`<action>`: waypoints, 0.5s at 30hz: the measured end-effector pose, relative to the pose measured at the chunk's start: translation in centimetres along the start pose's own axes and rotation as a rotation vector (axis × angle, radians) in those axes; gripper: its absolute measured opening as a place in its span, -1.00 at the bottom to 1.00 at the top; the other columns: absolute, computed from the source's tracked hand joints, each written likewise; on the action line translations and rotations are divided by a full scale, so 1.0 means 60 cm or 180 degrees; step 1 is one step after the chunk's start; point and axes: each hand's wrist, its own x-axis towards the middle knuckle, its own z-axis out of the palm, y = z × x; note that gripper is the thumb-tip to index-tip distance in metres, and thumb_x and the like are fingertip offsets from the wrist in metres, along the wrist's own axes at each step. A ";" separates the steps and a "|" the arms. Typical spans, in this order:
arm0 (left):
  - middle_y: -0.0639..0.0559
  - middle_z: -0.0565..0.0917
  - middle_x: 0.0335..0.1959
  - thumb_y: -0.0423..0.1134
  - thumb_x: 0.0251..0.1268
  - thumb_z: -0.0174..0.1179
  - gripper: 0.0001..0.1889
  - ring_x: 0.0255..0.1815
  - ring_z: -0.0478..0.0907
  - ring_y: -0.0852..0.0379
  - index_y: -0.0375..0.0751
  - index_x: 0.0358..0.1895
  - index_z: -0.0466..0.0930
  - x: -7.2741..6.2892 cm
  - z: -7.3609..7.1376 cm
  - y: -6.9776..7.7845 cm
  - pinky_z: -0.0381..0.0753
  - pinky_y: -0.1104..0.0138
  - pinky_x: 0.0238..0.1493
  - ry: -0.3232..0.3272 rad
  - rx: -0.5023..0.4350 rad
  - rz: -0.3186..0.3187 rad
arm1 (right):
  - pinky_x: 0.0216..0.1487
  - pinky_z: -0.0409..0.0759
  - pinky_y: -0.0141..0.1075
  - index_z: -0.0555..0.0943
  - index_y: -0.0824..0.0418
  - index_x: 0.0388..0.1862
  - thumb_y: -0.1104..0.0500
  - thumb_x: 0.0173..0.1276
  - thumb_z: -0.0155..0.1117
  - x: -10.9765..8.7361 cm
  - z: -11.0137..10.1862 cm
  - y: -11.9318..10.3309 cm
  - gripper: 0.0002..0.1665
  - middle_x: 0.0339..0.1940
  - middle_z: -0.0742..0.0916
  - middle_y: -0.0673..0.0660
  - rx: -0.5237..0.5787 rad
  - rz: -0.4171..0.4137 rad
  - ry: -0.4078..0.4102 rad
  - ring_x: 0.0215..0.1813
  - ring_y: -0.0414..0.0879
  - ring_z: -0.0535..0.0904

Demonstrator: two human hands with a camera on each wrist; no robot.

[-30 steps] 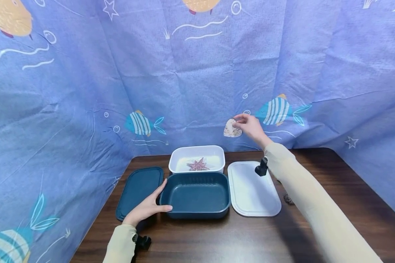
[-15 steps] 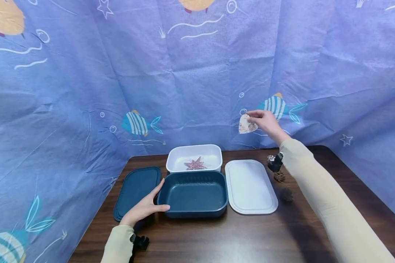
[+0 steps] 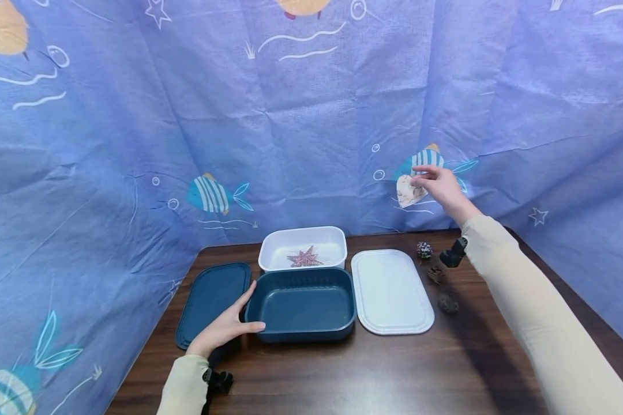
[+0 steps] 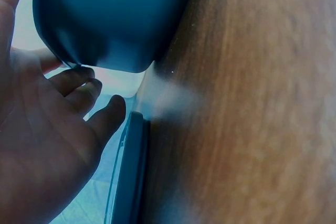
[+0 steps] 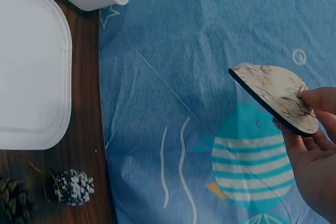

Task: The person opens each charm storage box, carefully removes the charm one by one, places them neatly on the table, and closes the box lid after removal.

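Observation:
My right hand (image 3: 438, 183) is raised in front of the curtain and pinches a heart-shaped plaque (image 3: 408, 191) between thumb and fingers. Seen from the right wrist, the heart-shaped plaque (image 5: 275, 90) is flat, cream with brown cracked markings, and has a dark edge. Low on the table, my left hand (image 3: 227, 324) spans the left end of a deep dark blue container (image 3: 301, 335), its thumb at the front corner. The left wrist view has this container (image 4: 115, 19) from its end, with several fingers curled beside it. Inside the white container (image 3: 337, 233) behind lies a glittery pink star (image 3: 304, 257).
A dark blue lid (image 3: 213, 302) lies at the left, partly behind the left hand. To the right is a white lid (image 3: 391, 291). Beyond it stand a frosted pine cone (image 3: 424, 250), a brown pine cone (image 3: 436, 275) and a darker round one (image 3: 448, 304). A printed curtain (image 3: 311, 144) hangs behind the table.
My right hand has moved rightward with the heart-shaped plaque, away from above the white container, uncovering the pine cones. My left hand stays at the dark blue container. The head view has shifted slightly.

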 end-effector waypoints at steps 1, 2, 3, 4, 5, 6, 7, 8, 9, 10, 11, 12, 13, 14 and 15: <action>-0.08 -0.22 0.67 0.05 0.27 0.38 0.09 0.63 -0.34 -0.26 0.26 0.66 -0.27 0.001 0.000 -0.001 -0.07 -0.38 0.41 -0.0002 -0.0003 0.0000 | 0.17 0.46 -0.19 0.46 0.26 0.45 0.05 0.50 0.25 -0.001 -0.005 0.003 -0.39 -0.12 0.73 -0.07 0.0010 0.0001 0.0048 0.07 -0.11 0.54; -0.07 -0.22 0.67 0.05 0.27 0.38 0.09 0.63 -0.33 -0.26 0.27 0.66 -0.28 0.001 0.000 -0.002 -0.07 -0.39 0.41 -0.0002 -0.0013 -0.0003 | 0.12 0.46 -0.24 0.46 0.26 0.44 0.05 0.49 0.27 -0.002 -0.010 0.006 -0.37 -0.20 0.72 -0.16 0.0010 0.0004 0.0093 0.02 -0.17 0.54; -0.07 -0.22 0.67 0.06 0.27 0.38 0.10 0.64 -0.33 -0.26 0.26 0.66 -0.28 0.002 0.001 -0.003 -0.07 -0.39 0.41 -0.0004 -0.0016 -0.0002 | 0.09 0.46 -0.27 0.46 0.26 0.44 0.04 0.48 0.29 -0.004 -0.015 0.009 -0.36 -0.26 0.69 -0.25 0.0019 0.0015 0.0125 -0.02 -0.23 0.54; -0.06 -0.22 0.67 0.07 0.27 0.38 0.10 0.64 -0.33 -0.26 0.28 0.66 -0.28 0.003 0.001 -0.003 -0.07 -0.39 0.41 -0.0007 -0.0020 -0.0004 | 0.08 0.46 -0.30 0.46 0.26 0.44 0.02 0.47 0.30 -0.006 -0.021 0.011 -0.35 -0.30 0.67 -0.32 0.0012 0.0031 0.0152 -0.04 -0.27 0.53; -0.06 -0.22 0.67 0.08 0.27 0.37 0.10 0.64 -0.33 -0.26 0.28 0.66 -0.29 0.003 0.001 -0.003 -0.07 -0.39 0.41 -0.0007 -0.0023 0.0001 | 0.06 0.46 -0.31 0.47 0.27 0.43 0.01 0.47 0.31 -0.008 -0.026 0.013 -0.35 -0.33 0.67 -0.36 0.0008 0.0035 0.0180 -0.07 -0.30 0.53; -0.06 -0.22 0.67 0.08 0.26 0.37 0.10 0.64 -0.33 -0.26 0.27 0.66 -0.29 0.004 0.001 -0.004 -0.08 -0.39 0.41 -0.0005 -0.0026 0.0004 | 0.08 0.46 -0.32 0.48 0.27 0.42 0.00 0.46 0.32 -0.010 -0.031 0.014 -0.34 -0.34 0.66 -0.39 0.0001 0.0058 0.0206 -0.07 -0.33 0.52; -0.05 -0.21 0.67 0.08 0.26 0.38 0.10 0.64 -0.32 -0.26 0.27 0.66 -0.28 0.003 0.001 -0.004 -0.08 -0.39 0.41 -0.0003 -0.0029 0.0002 | 0.10 0.45 -0.33 0.49 0.28 0.41 -0.02 0.45 0.33 -0.011 -0.036 0.016 -0.33 -0.34 0.66 -0.41 0.0012 0.0076 0.0234 -0.06 -0.34 0.52; -0.05 -0.21 0.67 0.08 0.26 0.37 0.09 0.64 -0.32 -0.25 0.28 0.66 -0.28 0.003 0.001 -0.004 -0.09 -0.39 0.41 0.0001 -0.0028 -0.0002 | 0.09 0.45 -0.36 0.50 0.29 0.40 -0.03 0.44 0.35 -0.012 -0.040 0.018 -0.33 -0.35 0.66 -0.43 0.0022 0.0081 0.0267 -0.06 -0.36 0.52; -0.04 -0.21 0.67 0.07 0.26 0.38 0.10 0.64 -0.32 -0.25 0.27 0.66 -0.28 0.002 0.001 -0.004 -0.09 -0.39 0.41 0.0003 -0.0022 0.0001 | 0.08 0.46 -0.40 0.51 0.30 0.39 -0.02 0.43 0.35 -0.013 -0.045 0.020 -0.33 -0.35 0.67 -0.44 0.0052 0.0080 0.0300 -0.07 -0.38 0.53; -0.05 -0.21 0.67 0.06 0.27 0.37 0.09 0.64 -0.32 -0.25 0.26 0.66 -0.28 0.001 0.001 -0.004 -0.09 -0.39 0.41 0.0005 -0.0018 0.0005 | 0.05 0.47 -0.44 0.51 0.32 0.38 -0.01 0.42 0.36 -0.013 -0.050 0.022 -0.33 -0.35 0.68 -0.46 0.0078 0.0073 0.0344 -0.08 -0.41 0.53; -0.06 -0.21 0.67 0.05 0.28 0.37 0.09 0.64 -0.33 -0.26 0.24 0.66 -0.27 0.001 0.000 -0.004 -0.08 -0.39 0.41 0.0005 -0.0013 0.0015 | 0.00 0.48 -0.48 0.53 0.32 0.36 0.00 0.41 0.38 -0.014 -0.056 0.024 -0.34 -0.36 0.68 -0.47 0.0124 0.0067 0.0389 -0.11 -0.43 0.55; -0.06 -0.21 0.67 0.04 0.28 0.37 0.09 0.64 -0.33 -0.25 0.24 0.66 -0.27 0.000 0.000 -0.004 -0.08 -0.39 0.41 0.0003 -0.0006 0.0014 | -0.04 0.49 -0.52 0.54 0.31 0.35 0.01 0.40 0.39 -0.015 -0.061 0.026 -0.36 -0.37 0.69 -0.48 0.0186 0.0060 0.0433 -0.14 -0.46 0.56; -0.06 -0.21 0.67 0.03 0.28 0.37 0.08 0.64 -0.33 -0.25 0.24 0.66 -0.27 -0.001 0.000 -0.003 -0.08 -0.39 0.41 0.0003 -0.0005 0.0016 | -0.10 0.50 -0.55 0.56 0.30 0.32 0.03 0.40 0.40 -0.016 -0.067 0.028 -0.39 -0.39 0.70 -0.47 0.0269 0.0035 0.0476 -0.18 -0.47 0.57; -0.07 -0.21 0.67 0.03 0.28 0.37 0.08 0.63 -0.33 -0.26 0.23 0.67 -0.27 -0.001 -0.001 -0.003 -0.07 -0.39 0.41 0.0005 0.0002 0.0019 | -0.16 0.51 -0.58 0.61 0.25 0.28 0.05 0.39 0.41 -0.018 -0.073 0.030 -0.45 -0.39 0.71 -0.46 0.0341 0.0015 0.0505 -0.22 -0.48 0.59; -0.07 -0.22 0.67 0.02 0.29 0.37 0.08 0.63 -0.33 -0.27 0.21 0.67 -0.27 -0.001 -0.001 -0.002 -0.06 -0.39 0.41 0.0009 0.0009 0.0023 | -0.18 0.51 -0.59 0.64 0.21 0.24 0.07 0.39 0.41 -0.020 -0.079 0.031 -0.51 -0.39 0.72 -0.45 0.0417 0.0001 0.0525 -0.25 -0.49 0.60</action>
